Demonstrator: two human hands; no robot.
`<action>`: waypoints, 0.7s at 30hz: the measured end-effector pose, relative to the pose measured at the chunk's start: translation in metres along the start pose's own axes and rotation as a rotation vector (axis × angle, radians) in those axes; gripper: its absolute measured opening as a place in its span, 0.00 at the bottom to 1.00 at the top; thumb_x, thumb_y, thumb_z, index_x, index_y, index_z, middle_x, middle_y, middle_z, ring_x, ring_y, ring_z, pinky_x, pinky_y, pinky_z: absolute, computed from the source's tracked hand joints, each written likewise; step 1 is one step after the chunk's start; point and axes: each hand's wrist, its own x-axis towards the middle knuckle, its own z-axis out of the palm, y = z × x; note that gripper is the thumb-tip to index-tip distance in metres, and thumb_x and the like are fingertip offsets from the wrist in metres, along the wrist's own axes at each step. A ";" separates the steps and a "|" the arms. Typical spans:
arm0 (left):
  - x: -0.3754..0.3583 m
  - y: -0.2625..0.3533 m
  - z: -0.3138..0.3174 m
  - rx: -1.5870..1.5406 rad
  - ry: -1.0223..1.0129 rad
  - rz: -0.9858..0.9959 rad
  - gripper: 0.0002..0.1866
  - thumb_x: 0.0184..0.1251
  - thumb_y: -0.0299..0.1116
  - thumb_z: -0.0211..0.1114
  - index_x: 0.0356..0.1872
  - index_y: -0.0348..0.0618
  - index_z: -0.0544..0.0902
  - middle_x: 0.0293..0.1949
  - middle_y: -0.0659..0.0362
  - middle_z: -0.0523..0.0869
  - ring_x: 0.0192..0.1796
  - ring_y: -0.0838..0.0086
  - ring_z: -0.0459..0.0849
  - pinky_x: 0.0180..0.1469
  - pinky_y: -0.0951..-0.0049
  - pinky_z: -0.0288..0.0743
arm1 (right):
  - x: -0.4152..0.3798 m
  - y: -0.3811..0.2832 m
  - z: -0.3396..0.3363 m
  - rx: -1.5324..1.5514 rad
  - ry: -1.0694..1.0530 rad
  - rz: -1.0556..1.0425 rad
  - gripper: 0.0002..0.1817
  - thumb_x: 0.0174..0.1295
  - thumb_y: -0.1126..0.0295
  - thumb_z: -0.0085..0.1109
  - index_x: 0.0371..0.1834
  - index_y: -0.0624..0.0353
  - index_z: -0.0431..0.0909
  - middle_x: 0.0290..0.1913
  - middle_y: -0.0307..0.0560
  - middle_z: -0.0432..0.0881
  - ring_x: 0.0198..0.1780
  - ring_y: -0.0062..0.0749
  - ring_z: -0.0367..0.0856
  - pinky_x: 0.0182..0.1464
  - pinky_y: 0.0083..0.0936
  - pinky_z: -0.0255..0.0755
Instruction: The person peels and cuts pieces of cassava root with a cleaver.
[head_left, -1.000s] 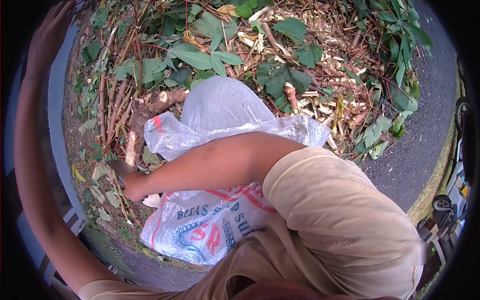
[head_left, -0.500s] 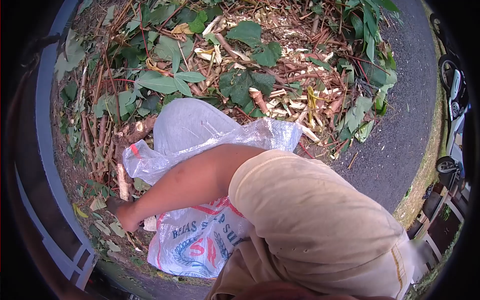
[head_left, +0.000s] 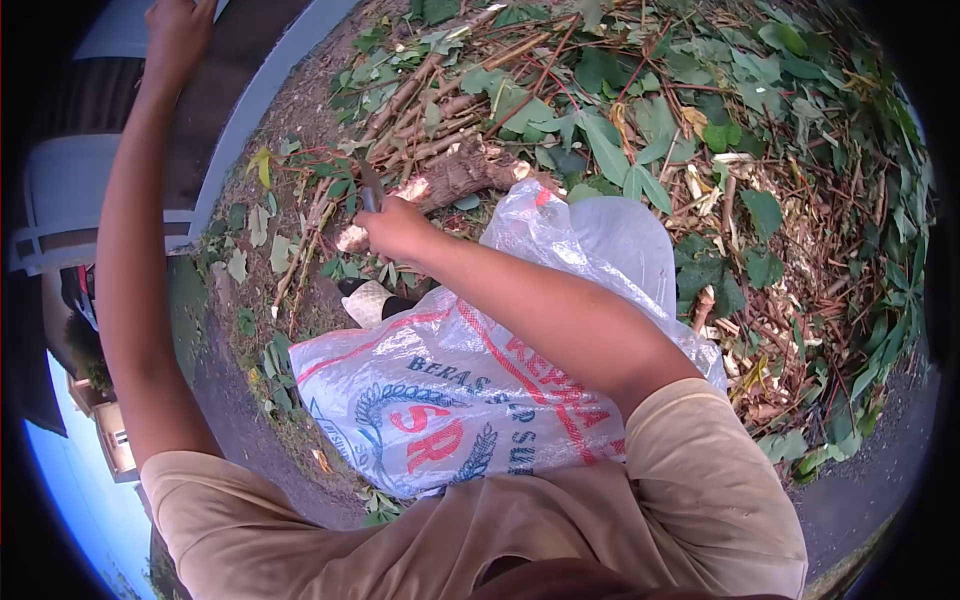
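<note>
My right hand (head_left: 393, 230) is closed around the handle of a knife (head_left: 371, 188), its dark blade pointing up beside a thick, partly peeled branch (head_left: 455, 178). Below the hand, a foot in a light, netted covering (head_left: 368, 302) shows next to the branch's cut end. At the top left my left hand (head_left: 180, 35) is raised with curled fingers; the frame edge cuts it off, and what it holds is unclear. A printed plastic sack (head_left: 440, 400) lies over my lap, under my right forearm.
Cut stems (head_left: 430, 110), green leaves (head_left: 600, 140) and pale wood chips (head_left: 790, 270) cover the ground ahead. A grey-blue metal frame (head_left: 265, 90) runs along the left. Dark pavement (head_left: 850, 510) shows at the lower right.
The view has swung left, so the scene sits further right. My left arm has come into view, raised. More of the sack shows, and the knife in my right hand is now clearer.
</note>
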 end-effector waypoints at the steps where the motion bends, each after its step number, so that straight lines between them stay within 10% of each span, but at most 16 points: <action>1: -0.035 0.012 0.000 -0.129 -0.090 -0.312 0.20 0.85 0.49 0.60 0.65 0.50 0.85 0.52 0.54 0.92 0.54 0.75 0.88 0.61 0.71 0.77 | 0.000 -0.005 -0.005 0.115 0.011 0.005 0.14 0.74 0.63 0.60 0.44 0.67 0.77 0.29 0.45 0.78 0.25 0.28 0.78 0.26 0.31 0.72; 5: -0.203 0.006 0.030 -0.336 -0.137 -0.702 0.20 0.82 0.50 0.61 0.58 0.45 0.86 0.30 0.56 0.84 0.33 0.72 0.77 0.42 0.66 0.75 | 0.015 -0.002 -0.012 0.332 0.175 -0.065 0.15 0.70 0.66 0.61 0.48 0.69 0.76 0.29 0.47 0.80 0.25 0.31 0.80 0.25 0.34 0.74; 11: -0.354 0.051 0.041 -0.439 -0.372 -1.080 0.21 0.83 0.48 0.61 0.58 0.40 0.86 0.36 0.57 0.86 0.38 0.76 0.78 0.46 0.70 0.74 | 0.013 -0.015 -0.024 0.298 0.273 -0.253 0.16 0.70 0.71 0.59 0.57 0.67 0.73 0.34 0.41 0.78 0.29 0.24 0.78 0.27 0.23 0.71; 14: -0.386 0.081 0.056 -0.503 -0.395 -1.109 0.20 0.81 0.47 0.63 0.57 0.41 0.87 0.38 0.52 0.89 0.39 0.69 0.84 0.50 0.66 0.76 | 0.006 -0.021 -0.019 0.121 0.265 -0.346 0.16 0.72 0.74 0.59 0.60 0.62 0.73 0.38 0.41 0.78 0.34 0.24 0.79 0.33 0.22 0.73; 16: -0.415 0.096 0.075 -0.447 -0.462 -0.776 0.20 0.79 0.47 0.65 0.57 0.43 0.87 0.44 0.48 0.91 0.44 0.57 0.88 0.56 0.61 0.78 | 0.007 -0.022 -0.021 -0.017 0.222 -0.464 0.18 0.71 0.76 0.59 0.62 0.62 0.73 0.38 0.41 0.81 0.36 0.25 0.82 0.37 0.21 0.74; 21: -0.426 0.085 0.086 -0.424 -0.482 -0.697 0.17 0.80 0.43 0.62 0.60 0.47 0.87 0.50 0.51 0.90 0.57 0.53 0.86 0.71 0.49 0.67 | 0.021 0.001 -0.019 -0.043 0.211 -0.295 0.04 0.72 0.74 0.58 0.45 0.58 0.75 0.33 0.38 0.78 0.30 0.22 0.77 0.34 0.23 0.73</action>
